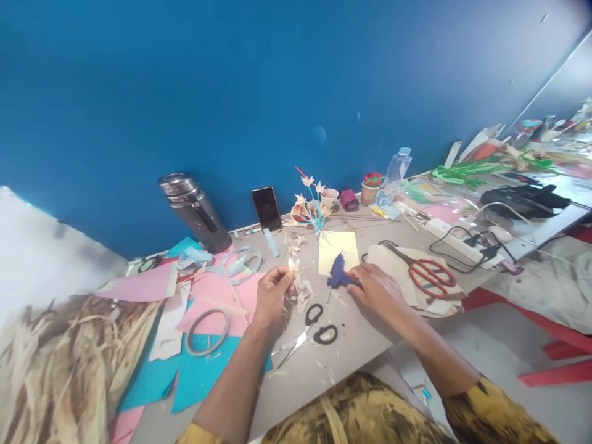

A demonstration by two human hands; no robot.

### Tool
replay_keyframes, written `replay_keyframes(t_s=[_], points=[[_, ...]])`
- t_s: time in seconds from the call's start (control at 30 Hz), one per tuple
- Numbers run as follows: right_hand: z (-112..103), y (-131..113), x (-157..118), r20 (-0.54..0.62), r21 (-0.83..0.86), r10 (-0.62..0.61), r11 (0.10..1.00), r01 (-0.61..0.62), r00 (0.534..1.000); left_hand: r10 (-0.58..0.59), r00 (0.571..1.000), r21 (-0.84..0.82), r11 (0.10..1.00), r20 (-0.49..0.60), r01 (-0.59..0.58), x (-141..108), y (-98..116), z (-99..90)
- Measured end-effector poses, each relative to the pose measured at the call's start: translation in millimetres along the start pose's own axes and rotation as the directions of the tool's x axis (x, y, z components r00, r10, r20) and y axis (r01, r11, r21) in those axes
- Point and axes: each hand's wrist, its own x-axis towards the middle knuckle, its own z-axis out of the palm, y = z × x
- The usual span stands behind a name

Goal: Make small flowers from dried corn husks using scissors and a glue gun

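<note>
My left hand [274, 295] pinches a small cream-coloured husk flower [293, 266] between thumb and fingers, above the table. To its right, my right hand [377, 287] is closed round the handle of a blue glue gun [340, 272], whose nozzle points away from me beside a pale yellow paper square [345, 246]. Cream scraps [303, 293] lie between the two hands. Nearer to me rest black-handled scissors [319, 327] with their blades apart. Beyond my hands stand finished-looking small pale flowers [308, 191] on blue stems.
A dark flask [197, 213] and an upright phone [267, 208] stand by the blue wall. Dried husks [69, 364], coloured paper [208, 382] and a tape ring [207, 332] lie left. Red-handled scissors [430, 276], a power strip [457, 243] with cords and a bottle [395, 176] are right.
</note>
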Motion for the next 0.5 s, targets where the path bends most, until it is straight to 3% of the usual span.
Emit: replay_keyframes(t_s=[0.23,0.4,0.5], points=[[-0.3,-7.8,1.2,0.026,-0.038,0.024,0.999,-0.023,0.999,-0.066,0.996,-0.135,0.988,0.064,0.074,3.0,-5.0,-5.3],[4.2,-6.5,1.6,0.034,-0.041,0.027,0.999,-0.025,0.999,-0.051,0.997,-0.15,0.987,0.057,0.059,1.1,-2.4,-2.6],[7.1,-4.3,2.7,0.032,-0.045,0.021,0.999,-0.019,0.999,-0.031,0.999,-0.079,0.996,0.032,0.033,0.1,-1.3,-1.4]])
